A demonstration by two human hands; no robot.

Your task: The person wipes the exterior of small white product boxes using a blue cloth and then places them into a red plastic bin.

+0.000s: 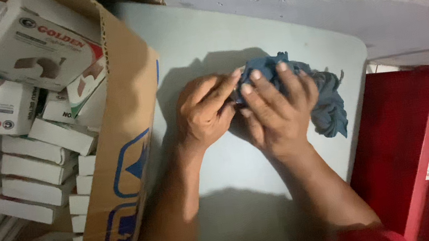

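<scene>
Hands [240, 109] on blue cloth [326, 105], carton [122, 163] holding boxes [43, 172]

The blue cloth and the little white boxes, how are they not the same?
The blue cloth is dark, soft and crumpled; the white boxes are pale, stiff and square-edged. The cloth lies on the pale table under the right hand, beside the left hand; the boxes are piled in the cardboard carton, untouched.

Small object between left hand [204, 113] and right hand [272, 109], hidden by fingers.
</scene>
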